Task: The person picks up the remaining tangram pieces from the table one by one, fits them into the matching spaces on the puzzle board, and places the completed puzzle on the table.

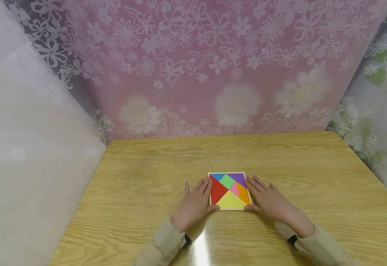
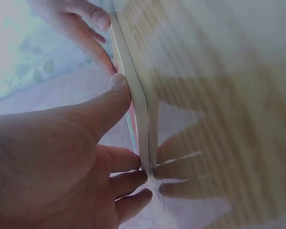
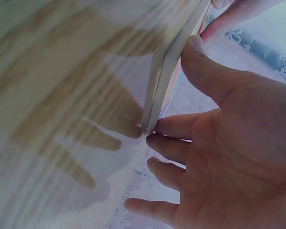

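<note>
A square tangram puzzle lies flat on the wooden table, its red, blue, green, purple, pink, orange and yellow pieces fitted together in a pale frame. My left hand touches its left side with fairly straight fingers, the thumb at the near left corner. On the opposite side, my right hand rests its fingertips along the right edge, thumb at the near right corner. Both wrist views show thumb and fingertips against the thin outer rim, with the outer fingers spread.
The wood-grain table is glossy and mirrors the hands. A pink flowered cloth hangs behind its far edge. Pale drapes, a plain one on the left and a flowered one on the right, flank it.
</note>
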Demonstrator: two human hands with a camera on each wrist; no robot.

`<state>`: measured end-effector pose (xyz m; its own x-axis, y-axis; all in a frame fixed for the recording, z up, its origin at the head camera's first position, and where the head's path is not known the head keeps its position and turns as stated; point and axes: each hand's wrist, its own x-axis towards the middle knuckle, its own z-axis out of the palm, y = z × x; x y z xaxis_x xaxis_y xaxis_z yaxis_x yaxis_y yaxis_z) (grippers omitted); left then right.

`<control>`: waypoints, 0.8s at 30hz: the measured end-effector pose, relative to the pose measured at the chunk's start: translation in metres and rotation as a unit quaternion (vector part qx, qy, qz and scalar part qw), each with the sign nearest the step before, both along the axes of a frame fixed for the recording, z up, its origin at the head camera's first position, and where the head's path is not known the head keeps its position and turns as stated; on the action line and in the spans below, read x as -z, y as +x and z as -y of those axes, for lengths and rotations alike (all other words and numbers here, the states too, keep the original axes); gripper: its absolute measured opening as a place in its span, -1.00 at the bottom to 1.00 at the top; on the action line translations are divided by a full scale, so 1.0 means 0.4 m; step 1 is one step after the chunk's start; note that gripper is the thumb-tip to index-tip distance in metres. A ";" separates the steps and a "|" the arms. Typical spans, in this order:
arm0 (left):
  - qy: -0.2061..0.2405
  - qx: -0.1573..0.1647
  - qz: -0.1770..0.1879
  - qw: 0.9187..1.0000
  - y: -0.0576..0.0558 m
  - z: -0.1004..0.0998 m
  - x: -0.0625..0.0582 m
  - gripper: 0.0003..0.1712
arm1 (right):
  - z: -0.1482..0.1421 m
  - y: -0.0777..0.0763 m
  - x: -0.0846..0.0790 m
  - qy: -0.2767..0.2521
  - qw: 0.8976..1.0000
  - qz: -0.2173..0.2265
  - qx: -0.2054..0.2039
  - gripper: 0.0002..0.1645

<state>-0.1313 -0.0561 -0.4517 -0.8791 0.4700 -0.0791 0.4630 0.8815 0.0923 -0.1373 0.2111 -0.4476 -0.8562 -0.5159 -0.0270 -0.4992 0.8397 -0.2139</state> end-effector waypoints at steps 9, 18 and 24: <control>-0.030 -0.008 -0.016 0.999 0.025 -0.012 -0.002 -0.04 | -0.003 0.014 -0.006 0.004 1.000 0.012 -0.007 0.03; -0.029 -0.005 -0.027 0.999 0.036 -0.011 0.009 -0.04 | 0.001 0.029 -0.003 0.007 1.000 0.009 0.002 0.03; -0.015 -0.005 -0.025 1.000 0.041 -0.011 0.009 -0.05 | 0.001 0.039 -0.004 0.005 1.000 0.003 0.001 0.03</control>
